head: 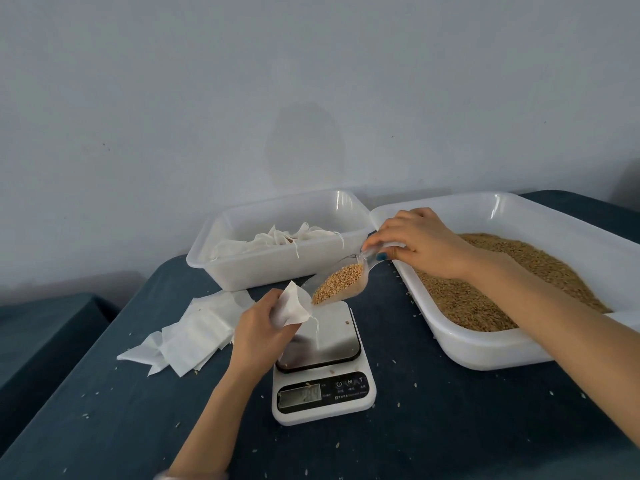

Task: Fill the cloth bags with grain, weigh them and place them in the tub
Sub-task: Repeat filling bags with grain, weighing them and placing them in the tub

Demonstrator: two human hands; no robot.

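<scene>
Right hand [420,239] tilts scoop [341,280] at left hand [261,327]'s bag [292,306].

Dim, flat, bluish light — soft shadows, a faint sheen on the scale [320,336], wide-angle bending at the edges.

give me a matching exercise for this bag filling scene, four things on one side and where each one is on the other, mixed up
Things
1. clear scoop
2. open cloth bag
3. pile of empty bags
4. digital scale

Places
A. gripped by the left hand
B. spread flat on the table, at the left
C. held tilted by the right hand
D. standing on the table, below the held bag

Pairs: 1-C, 2-A, 3-B, 4-D
</scene>
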